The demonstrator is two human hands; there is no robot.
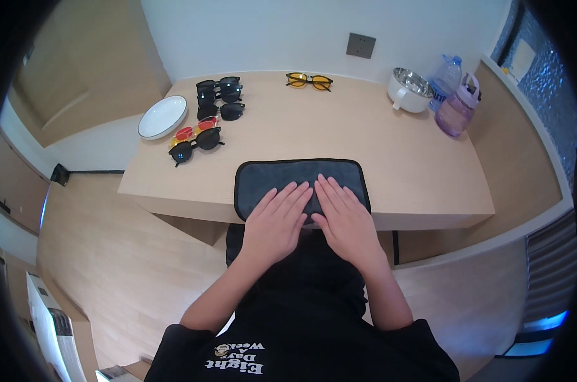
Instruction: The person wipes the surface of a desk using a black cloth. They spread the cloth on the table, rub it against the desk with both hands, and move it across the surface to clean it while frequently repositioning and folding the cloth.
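Note:
A dark grey cloth with a black border lies flat at the front edge of the wooden desk. My left hand rests on its left half, palm down, fingers stretched out. Beside it my right hand lies flat on the right half, its fingertips almost touching those of the left. Neither hand grips anything. To the left on the desk is a column of sunglasses: several dark pairs, a red-and-yellow-lensed pair and a round black pair nearest me.
A white plate sits at the desk's left edge. Yellow-lensed glasses lie at the back. On the right stand a white bowl with a handle, a clear bottle and a purple bottle, near a wooden side panel.

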